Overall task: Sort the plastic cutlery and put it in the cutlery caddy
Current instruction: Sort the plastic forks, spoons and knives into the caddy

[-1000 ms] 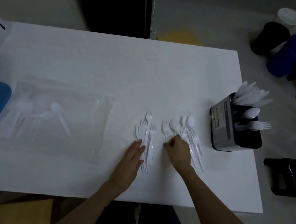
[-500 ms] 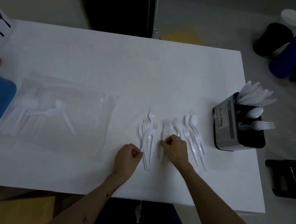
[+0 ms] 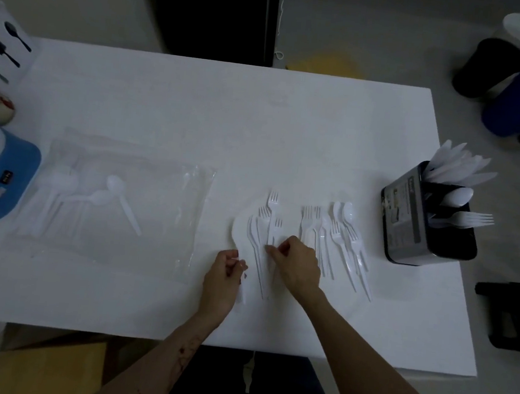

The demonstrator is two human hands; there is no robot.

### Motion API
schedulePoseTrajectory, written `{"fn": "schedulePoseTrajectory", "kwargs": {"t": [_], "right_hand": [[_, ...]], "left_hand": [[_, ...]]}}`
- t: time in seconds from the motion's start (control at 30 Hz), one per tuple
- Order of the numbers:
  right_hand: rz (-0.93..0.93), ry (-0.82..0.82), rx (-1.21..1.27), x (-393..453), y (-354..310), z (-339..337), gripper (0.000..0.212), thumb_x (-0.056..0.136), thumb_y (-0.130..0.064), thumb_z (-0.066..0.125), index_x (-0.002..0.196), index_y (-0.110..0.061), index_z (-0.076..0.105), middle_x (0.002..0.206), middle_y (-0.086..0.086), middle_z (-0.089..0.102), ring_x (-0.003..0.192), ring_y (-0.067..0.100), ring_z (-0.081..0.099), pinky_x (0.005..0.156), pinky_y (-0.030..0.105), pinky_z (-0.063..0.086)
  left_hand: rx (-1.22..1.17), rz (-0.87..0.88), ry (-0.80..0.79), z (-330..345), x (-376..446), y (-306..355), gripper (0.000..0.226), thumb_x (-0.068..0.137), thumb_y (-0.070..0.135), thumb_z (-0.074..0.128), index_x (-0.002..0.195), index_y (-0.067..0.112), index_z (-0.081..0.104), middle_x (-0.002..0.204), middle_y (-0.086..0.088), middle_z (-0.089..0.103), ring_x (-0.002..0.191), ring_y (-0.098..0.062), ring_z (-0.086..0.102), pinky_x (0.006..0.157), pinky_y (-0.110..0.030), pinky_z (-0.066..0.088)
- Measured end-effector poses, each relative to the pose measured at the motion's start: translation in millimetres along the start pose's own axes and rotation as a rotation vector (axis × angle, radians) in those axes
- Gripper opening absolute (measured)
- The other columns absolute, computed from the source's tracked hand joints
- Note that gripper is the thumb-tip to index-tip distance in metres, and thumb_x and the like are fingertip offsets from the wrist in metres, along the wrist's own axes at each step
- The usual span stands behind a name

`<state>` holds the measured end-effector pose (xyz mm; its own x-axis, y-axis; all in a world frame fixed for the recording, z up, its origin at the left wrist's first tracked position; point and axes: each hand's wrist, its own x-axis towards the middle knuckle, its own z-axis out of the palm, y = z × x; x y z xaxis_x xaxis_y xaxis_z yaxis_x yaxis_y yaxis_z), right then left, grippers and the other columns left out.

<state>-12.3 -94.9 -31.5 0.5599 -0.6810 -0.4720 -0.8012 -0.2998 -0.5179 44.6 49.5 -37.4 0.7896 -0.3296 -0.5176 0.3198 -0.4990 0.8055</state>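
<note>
While the caddy [image 3: 425, 219] at the right edge of the surface [image 3: 197, 111] already stands knives, a spoon and a fork in separate sections, much stays unsorted. From the head view, forks [image 3: 269, 220] lie in one group near the hands, with mixed forks and spoons [image 3: 341, 233] just right. The right hand [image 3: 296, 264] pinches a fork handle; the left hand [image 3: 222, 275] is curled, its hold unclear. More spoons sit in the plastic bag [image 3: 112, 201].

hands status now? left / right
Left hand: curled shut, apparently gripping a white utensil handle.
Right hand: fingers pinched on cutlery in the fork pile.
</note>
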Motion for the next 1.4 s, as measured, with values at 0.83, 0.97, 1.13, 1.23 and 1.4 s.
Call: {"fn": "schedulePoseTrajectory", "kwargs": {"t": [0.83,0.97,1.13,1.23,1.4], "right_hand": [[0.084,0.112,0.178,27.6,0.2,-5.3,0.006,0.089,-0.014,0.060,0.086,-0.010,0.059,0.074,0.003,0.063,0.070,0.022,0.065,0.061,0.031,0.054],[-0.008,0.154,0.139,11.7,10.7,-8.7,0.019,0.090,-0.026,0.067,0.094,-0.013,0.054,0.077,-0.001,0.061,0.070,0.015,0.062,0.066,0.025,0.050],[-0.109,-0.084,-0.031,-7.3,14.8,10.1,0.027,0.080,-0.043,0.075,0.082,-0.018,0.064,0.075,-0.006,0.063,0.073,0.012,0.062,0.071,0.027,0.053],[-0.096,-0.096,-0.014,-5.3,17.0,11.1,0.025,0.082,-0.039,0.074,0.082,-0.015,0.067,0.076,-0.004,0.064,0.074,0.013,0.063,0.073,0.030,0.055],[-0.131,-0.122,-0.004,-4.3,16.7,-3.5,0.017,0.090,-0.032,0.065,0.084,-0.017,0.059,0.078,-0.002,0.061,0.074,0.016,0.061,0.070,0.029,0.052]], "left_hand": [[-0.229,-0.077,-0.050,-3.7,-0.5,-4.7,0.012,0.097,0.005,0.048,0.100,0.017,0.048,0.098,-0.007,0.065,0.077,-0.019,0.064,0.070,-0.027,0.056],[-0.240,-0.072,-0.058,-2.5,-1.0,-1.7,0.025,0.096,0.003,0.048,0.112,0.022,0.047,0.098,-0.004,0.065,0.084,-0.023,0.066,0.074,-0.031,0.058],[-0.329,-0.134,-0.035,-0.2,2.8,1.9,0.019,0.094,0.006,0.054,0.107,0.019,0.047,0.099,-0.009,0.066,0.083,-0.025,0.067,0.080,-0.042,0.058],[-0.343,-0.118,-0.004,-0.2,5.5,3.3,0.012,0.094,0.013,0.057,0.102,0.012,0.048,0.095,-0.010,0.069,0.080,-0.026,0.070,0.080,-0.042,0.058],[-0.449,-0.178,0.021,1.0,8.6,6.0,0.016,0.088,0.003,0.062,0.087,0.009,0.048,0.099,-0.016,0.070,0.089,-0.028,0.070,0.087,-0.043,0.055]]}}
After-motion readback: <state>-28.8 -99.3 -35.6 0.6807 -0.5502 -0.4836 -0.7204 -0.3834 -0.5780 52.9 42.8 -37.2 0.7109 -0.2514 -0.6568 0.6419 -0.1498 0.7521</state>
